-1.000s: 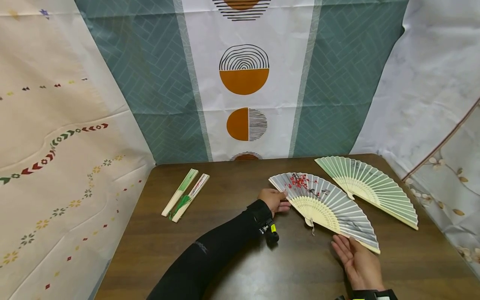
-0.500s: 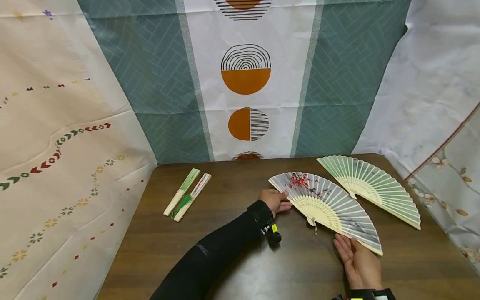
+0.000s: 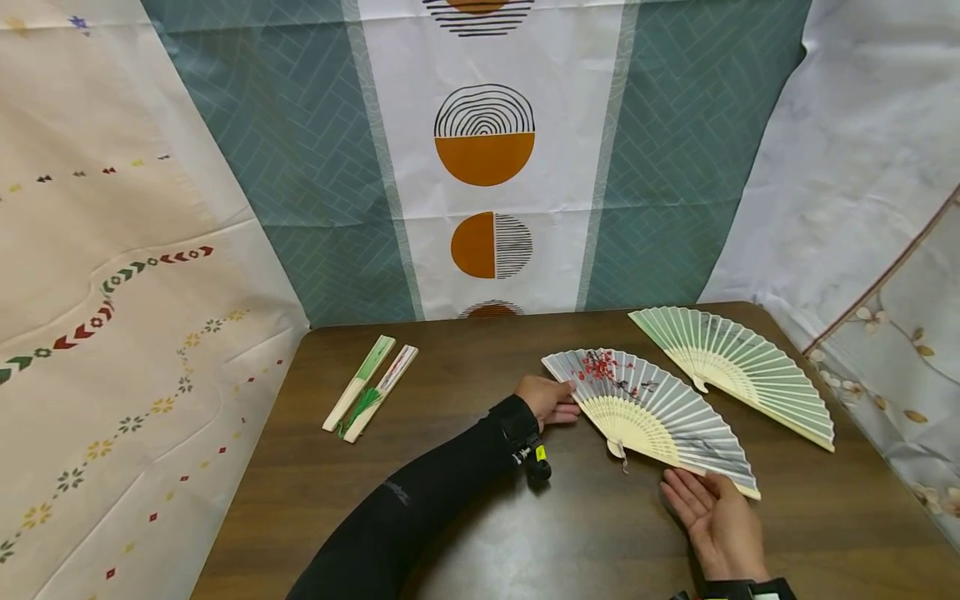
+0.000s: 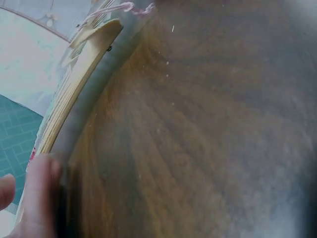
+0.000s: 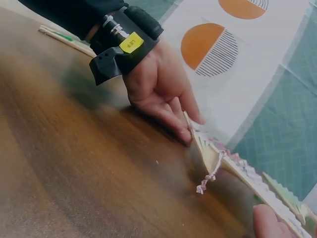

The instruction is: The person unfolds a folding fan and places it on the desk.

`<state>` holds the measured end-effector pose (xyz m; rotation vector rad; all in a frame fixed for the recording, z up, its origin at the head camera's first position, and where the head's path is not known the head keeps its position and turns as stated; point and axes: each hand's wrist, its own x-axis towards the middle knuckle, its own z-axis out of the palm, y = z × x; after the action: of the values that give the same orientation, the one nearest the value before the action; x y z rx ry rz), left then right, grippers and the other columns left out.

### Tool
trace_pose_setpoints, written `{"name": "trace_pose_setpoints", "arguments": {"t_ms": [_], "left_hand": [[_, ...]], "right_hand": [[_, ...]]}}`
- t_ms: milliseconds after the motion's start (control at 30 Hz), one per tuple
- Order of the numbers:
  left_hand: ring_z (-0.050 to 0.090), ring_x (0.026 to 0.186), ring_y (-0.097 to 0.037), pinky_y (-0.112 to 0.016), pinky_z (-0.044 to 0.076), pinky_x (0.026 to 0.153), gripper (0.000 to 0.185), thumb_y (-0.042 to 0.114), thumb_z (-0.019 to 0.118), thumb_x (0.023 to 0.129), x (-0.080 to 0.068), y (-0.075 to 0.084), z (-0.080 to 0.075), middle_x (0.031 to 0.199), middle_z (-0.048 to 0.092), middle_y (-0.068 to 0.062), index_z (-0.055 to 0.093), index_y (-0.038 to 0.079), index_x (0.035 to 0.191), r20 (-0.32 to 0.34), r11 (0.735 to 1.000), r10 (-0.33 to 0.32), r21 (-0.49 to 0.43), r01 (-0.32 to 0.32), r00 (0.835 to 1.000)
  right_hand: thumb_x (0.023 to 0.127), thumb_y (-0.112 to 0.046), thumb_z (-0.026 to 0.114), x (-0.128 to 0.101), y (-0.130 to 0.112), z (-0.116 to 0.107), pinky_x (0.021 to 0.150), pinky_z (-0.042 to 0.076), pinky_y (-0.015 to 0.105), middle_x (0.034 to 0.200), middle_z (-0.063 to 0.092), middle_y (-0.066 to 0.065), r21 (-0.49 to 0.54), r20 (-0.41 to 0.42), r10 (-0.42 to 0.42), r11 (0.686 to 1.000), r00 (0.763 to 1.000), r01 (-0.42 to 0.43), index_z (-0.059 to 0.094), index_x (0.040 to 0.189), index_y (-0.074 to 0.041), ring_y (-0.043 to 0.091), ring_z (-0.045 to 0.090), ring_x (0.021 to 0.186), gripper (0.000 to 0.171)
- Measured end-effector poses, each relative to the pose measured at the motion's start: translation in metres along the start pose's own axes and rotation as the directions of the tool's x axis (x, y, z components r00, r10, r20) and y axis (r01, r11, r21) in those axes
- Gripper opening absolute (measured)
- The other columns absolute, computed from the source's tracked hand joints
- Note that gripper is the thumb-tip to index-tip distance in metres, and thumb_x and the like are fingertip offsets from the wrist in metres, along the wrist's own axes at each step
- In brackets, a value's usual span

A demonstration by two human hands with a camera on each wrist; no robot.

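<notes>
A spread grey folding fan (image 3: pixel 660 408) with red blossoms and pale ribs lies towards the right of the table. My left hand (image 3: pixel 549 400) pinches its left outer rib between thumb and fingers. At its lower right rib, my right hand (image 3: pixel 716 517) grips the edge, thumb on top and palm turned up. A pink braided cord (image 5: pixel 210 173) hangs from the fan's pivot in the right wrist view. In the left wrist view, the rib edge (image 4: pixel 74 96) stands slightly above the wood, near blurred fingers (image 4: pixel 39 193).
Behind and to the right lies a spread green folding fan (image 3: pixel 742 367). Two folded fans (image 3: pixel 358 383) (image 3: pixel 381 396), one with a green tassel, lie side by side on the left of the brown table (image 3: pixel 300 500). Patterned cloths (image 3: pixel 487 167) hang around the table.
The head view has shifted slightly. Both hands keep their hold on the grey fan, which stays nearly in place.
</notes>
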<state>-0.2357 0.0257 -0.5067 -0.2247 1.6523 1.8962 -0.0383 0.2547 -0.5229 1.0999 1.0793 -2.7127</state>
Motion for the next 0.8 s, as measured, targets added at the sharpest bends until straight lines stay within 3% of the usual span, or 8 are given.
{"name": "trace_pose_setpoints", "arguments": {"t_ms": [133, 267, 533, 800], "left_hand": [[0.085, 0.111, -0.045, -0.057, 0.072, 0.099, 0.024, 0.011, 0.073, 0.112, -0.001, 0.001, -0.002, 0.095, 0.075, -0.014, 0.072, -0.011, 0.123, 0.010, 0.999, -0.005, 0.036, 0.004, 1.000], [0.087, 0.102, -0.040, -0.053, 0.074, 0.095, 0.025, 0.013, 0.073, 0.112, -0.006, 0.004, -0.005, 0.089, 0.074, -0.011, 0.074, -0.010, 0.120, 0.019, 0.998, -0.008, 0.068, 0.007, 1.000], [0.085, 0.086, -0.026, -0.048, 0.075, 0.089, 0.027, 0.012, 0.072, 0.111, -0.006, 0.001, -0.015, 0.105, 0.084, -0.022, 0.075, -0.011, 0.124, 0.018, 0.994, 0.000, 0.108, -0.001, 1.000], [0.083, 0.083, -0.019, -0.037, 0.076, 0.081, 0.032, 0.015, 0.069, 0.112, -0.011, 0.000, -0.029, 0.123, 0.083, -0.031, 0.075, -0.013, 0.128, 0.041, 0.990, 0.006, 0.142, -0.012, 0.999]], "right_hand": [[0.124, -0.029, 0.022, -0.002, 0.000, -0.003, 0.102, 0.071, 0.031, 0.098, 0.083, -0.006, -0.035, 0.019, 0.016, 0.999, 1.000, -0.016, 0.037, 0.144, -0.024, 0.009, 0.083, 0.103, 0.026], [0.124, -0.029, 0.020, -0.005, 0.002, -0.005, 0.105, 0.070, 0.032, 0.100, 0.083, -0.009, -0.064, 0.035, 0.024, 0.998, 0.999, -0.022, 0.036, 0.148, -0.025, 0.007, 0.081, 0.107, 0.029], [0.124, -0.033, 0.017, -0.013, 0.005, -0.013, 0.110, 0.068, 0.032, 0.105, 0.079, -0.013, -0.136, 0.058, 0.021, 0.991, 0.998, -0.013, 0.037, 0.148, -0.020, 0.005, 0.079, 0.110, 0.033], [0.124, -0.039, 0.016, -0.023, 0.011, -0.023, 0.110, 0.068, 0.034, 0.104, 0.076, -0.020, -0.198, 0.042, 0.040, 0.980, 0.998, -0.031, 0.038, 0.146, -0.024, -0.001, 0.078, 0.108, 0.034]]}}
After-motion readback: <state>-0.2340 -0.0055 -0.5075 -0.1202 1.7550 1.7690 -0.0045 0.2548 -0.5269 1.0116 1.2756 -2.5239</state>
